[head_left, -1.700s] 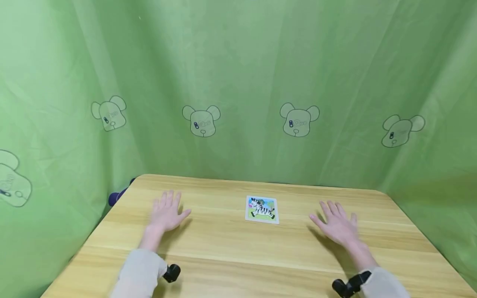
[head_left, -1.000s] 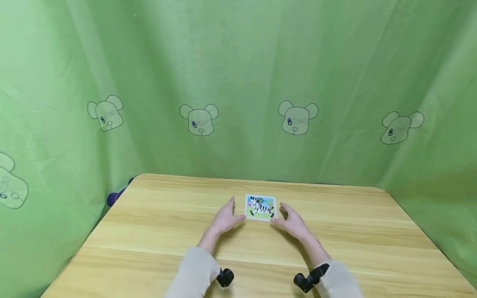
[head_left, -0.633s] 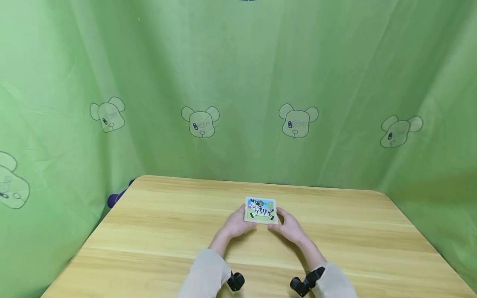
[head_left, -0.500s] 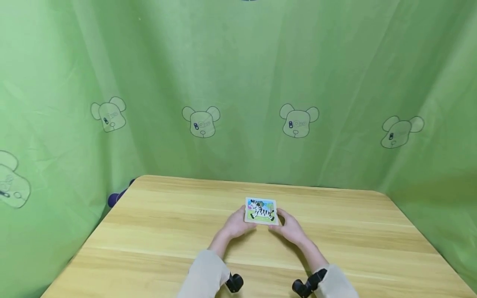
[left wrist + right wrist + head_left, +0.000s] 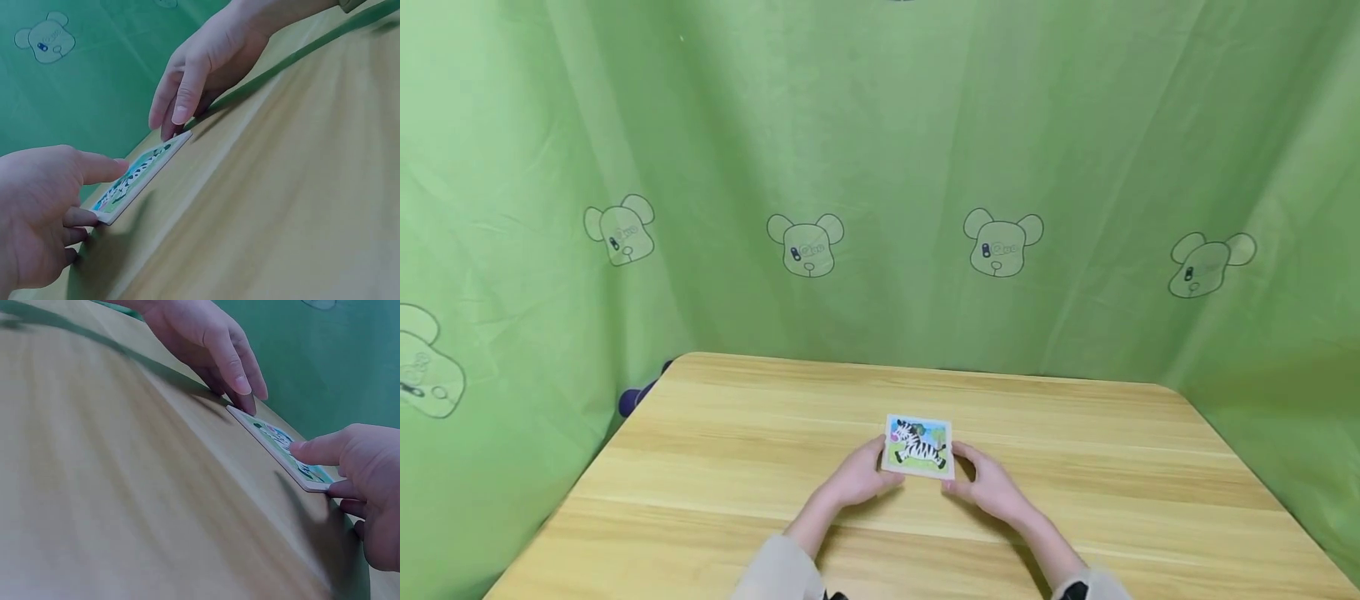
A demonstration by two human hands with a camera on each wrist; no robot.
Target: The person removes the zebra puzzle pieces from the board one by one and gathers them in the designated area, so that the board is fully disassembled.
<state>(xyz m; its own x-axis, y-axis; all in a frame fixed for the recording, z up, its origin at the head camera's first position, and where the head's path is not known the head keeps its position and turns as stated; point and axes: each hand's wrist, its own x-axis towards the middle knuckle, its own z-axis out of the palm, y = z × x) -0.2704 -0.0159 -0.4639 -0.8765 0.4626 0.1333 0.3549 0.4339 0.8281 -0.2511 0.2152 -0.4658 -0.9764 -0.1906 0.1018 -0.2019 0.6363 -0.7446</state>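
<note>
A square zebra picture board (image 5: 919, 447) with a pale border is held between both hands near the table's middle. My left hand (image 5: 859, 477) holds its left edge, and my right hand (image 5: 996, 487) grips the opposite edge. In the left wrist view, the thumb of the left hand (image 5: 37, 206) lies over the board's side, with fingers at its edge and below. The right wrist view gives a similar sight of the right hand (image 5: 375, 481). A shadow falls on the wood under the thin board (image 5: 284, 450), which looks slightly raised. Its underside is hidden.
The wooden table (image 5: 737, 417) has rounded far corners. A green curtain (image 5: 895, 125) printed with bear heads hangs behind it and along both sides. Something purple (image 5: 631, 402) shows past the table's left edge.
Both hands came inward from wide apart with spread fingers and took hold of the board's two sides. Since then the board has moved towards me and slightly left.
</note>
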